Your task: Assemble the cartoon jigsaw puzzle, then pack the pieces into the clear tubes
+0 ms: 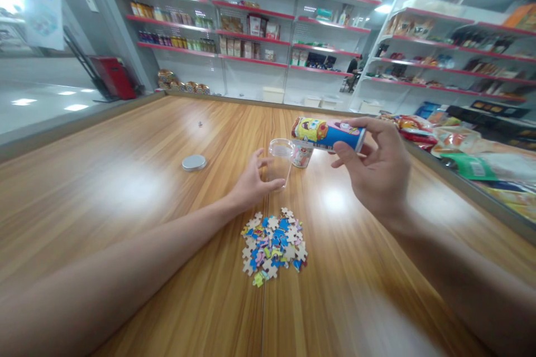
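My left hand (254,184) curves around the lower side of a clear plastic jar (281,159), thumb in front and fingers at its left. The jar stands upright with nothing visible inside. Held nearly level above and to the right of it, a printed cartoon cylinder (324,133) with a barcode is gripped at its right end by my right hand (374,164). Behind the jar, partly hidden, stands a small printed can (302,157). Nearer to me lies a pile of jigsaw puzzle pieces (274,245), some face up, some showing bare wood. A silver round lid (194,163) rests flat to the left.
The wooden table (138,245) has a raised edge at the back and right. A tiny object (200,124) lies far left on it. Packaged goods (473,150) crowd the right side beyond the edge. Stocked shelves (255,11) line the back; a red box (112,78) stands at left.
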The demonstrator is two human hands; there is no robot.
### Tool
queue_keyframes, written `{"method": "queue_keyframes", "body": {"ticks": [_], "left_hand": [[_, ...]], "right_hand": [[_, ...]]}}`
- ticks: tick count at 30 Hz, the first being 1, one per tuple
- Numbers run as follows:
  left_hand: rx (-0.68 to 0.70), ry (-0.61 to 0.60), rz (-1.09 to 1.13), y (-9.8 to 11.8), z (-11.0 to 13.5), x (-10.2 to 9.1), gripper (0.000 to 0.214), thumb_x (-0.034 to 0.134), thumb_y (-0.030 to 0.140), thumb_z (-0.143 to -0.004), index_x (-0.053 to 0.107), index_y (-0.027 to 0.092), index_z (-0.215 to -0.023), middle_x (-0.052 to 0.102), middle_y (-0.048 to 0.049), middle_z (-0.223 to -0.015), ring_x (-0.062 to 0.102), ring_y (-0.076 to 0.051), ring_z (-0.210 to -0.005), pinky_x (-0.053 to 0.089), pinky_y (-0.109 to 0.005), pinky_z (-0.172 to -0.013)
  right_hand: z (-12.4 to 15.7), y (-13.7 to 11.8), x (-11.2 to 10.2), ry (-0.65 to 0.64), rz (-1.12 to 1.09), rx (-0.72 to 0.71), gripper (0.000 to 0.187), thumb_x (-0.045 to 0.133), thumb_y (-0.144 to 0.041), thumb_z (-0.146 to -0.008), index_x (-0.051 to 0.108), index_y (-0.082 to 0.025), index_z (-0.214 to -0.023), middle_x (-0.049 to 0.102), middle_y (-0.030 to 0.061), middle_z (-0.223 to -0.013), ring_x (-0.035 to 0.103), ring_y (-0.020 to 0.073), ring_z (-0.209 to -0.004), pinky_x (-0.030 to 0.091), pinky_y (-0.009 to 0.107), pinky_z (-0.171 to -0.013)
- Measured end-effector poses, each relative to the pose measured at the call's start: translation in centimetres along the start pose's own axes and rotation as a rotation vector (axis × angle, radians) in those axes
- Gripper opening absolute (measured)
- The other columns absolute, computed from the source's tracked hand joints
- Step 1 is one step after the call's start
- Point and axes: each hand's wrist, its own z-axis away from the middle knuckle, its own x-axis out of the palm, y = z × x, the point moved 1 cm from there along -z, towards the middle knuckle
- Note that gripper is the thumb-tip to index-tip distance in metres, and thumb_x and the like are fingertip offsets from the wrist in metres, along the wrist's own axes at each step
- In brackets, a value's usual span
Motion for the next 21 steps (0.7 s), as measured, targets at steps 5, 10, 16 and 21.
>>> {"method": "queue_keyframes", "body": {"ticks": [5, 10, 16, 21], "left_hand": [[0.087, -0.058, -0.159, -0.5, 0.2, 0.0, 0.069, 0.079, 0.034, -0.076, 0.045, 0.023, -0.135, 0.063, -0.0086, -0.119, 0.063, -0.025, -0.111, 0.046, -0.045, -0.102], [0.253, 0.075, -0.298, 0.4, 0.6, -0.2, 0.065, 0.073, 0.017, -0.075, 0.049, 0.023, -0.135, 0.057, -0.0070, -0.119, 0.058, -0.021, -0.110, 0.048, -0.040, -0.099], [0.303, 0.059, -0.286, 0.8, 0.7, -0.5, 0.066, 0.072, 0.015, -0.075, 0.048, 0.020, -0.136, 0.057, -0.0078, -0.120, 0.056, -0.021, -0.112, 0.048, -0.039, -0.099], [0.268, 0.046, -0.263, 0.6, 0.7, -0.5, 0.065, 0.071, 0.014, -0.074, 0.051, 0.022, -0.136, 0.057, -0.0079, -0.122, 0.057, -0.022, -0.113, 0.049, -0.041, -0.099]], "right_hand": [[0.4, 0.2, -0.1, -0.113, 0.105, -0.032, 0.031, 0.068, -0.028, -0.090, 0.062, -0.027, -0.120, 0.065, 0.0062, -0.118, 0.068, 0.0209, -0.086, 0.062, 0.036, -0.065], [-0.1, -1.2, -1.0, -0.192, 0.201, -0.088, 0.026, 0.062, -0.022, -0.092, 0.064, -0.024, -0.118, 0.068, 0.0072, -0.111, 0.067, 0.0221, -0.089, 0.057, 0.035, -0.069], [-0.4, -1.1, -1.7, -0.276, 0.230, -0.014, 0.030, 0.058, -0.024, -0.094, 0.063, -0.023, -0.124, 0.070, 0.0088, -0.109, 0.066, 0.0218, -0.083, 0.054, 0.035, -0.067], [-0.7, -1.1, -2.0, -0.284, 0.309, -0.055, 0.032, 0.060, -0.022, -0.091, 0.065, -0.023, -0.123, 0.071, 0.0087, -0.110, 0.066, 0.0244, -0.086, 0.055, 0.039, -0.074]]}}
